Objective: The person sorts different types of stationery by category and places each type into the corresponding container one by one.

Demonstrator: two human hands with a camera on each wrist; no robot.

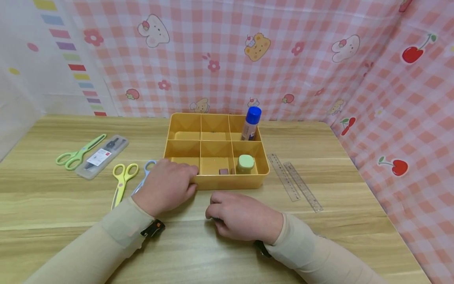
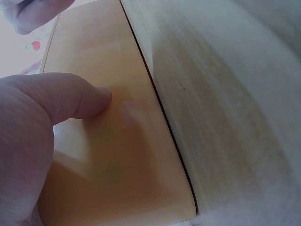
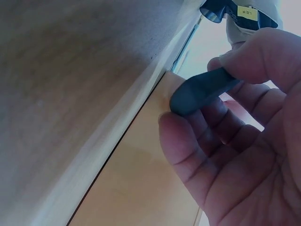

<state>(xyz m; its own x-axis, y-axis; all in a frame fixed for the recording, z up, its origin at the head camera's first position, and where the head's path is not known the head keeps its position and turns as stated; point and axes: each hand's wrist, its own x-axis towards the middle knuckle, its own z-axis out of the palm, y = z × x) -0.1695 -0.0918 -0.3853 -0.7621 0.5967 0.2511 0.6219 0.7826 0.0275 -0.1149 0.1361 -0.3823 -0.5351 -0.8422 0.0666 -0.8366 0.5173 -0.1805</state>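
Observation:
A yellow box with several compartments (image 1: 230,182) stands on the wooden table. My left hand (image 1: 164,184) grips its near wall toward the left, the thumb (image 2: 89,101) against the outer face and the fingers over the rim. In front of the box, my right hand (image 1: 244,217) pinches a small dark block with a rounded end (image 3: 200,92) between thumb and fingers. A glue stick with a blue cap (image 1: 251,123) stands in the back right compartment. Front right holds a pale green rounded object (image 1: 245,163); front middle holds a small mauve block (image 1: 224,171).
To the left lie green scissors (image 1: 80,153), a clear case with a compass (image 1: 103,156) and yellow scissors (image 1: 122,179). Blue-handled scissors (image 1: 147,169) are partly hidden by my left hand. Two clear rulers (image 1: 285,177) (image 1: 303,187) lie right of the box.

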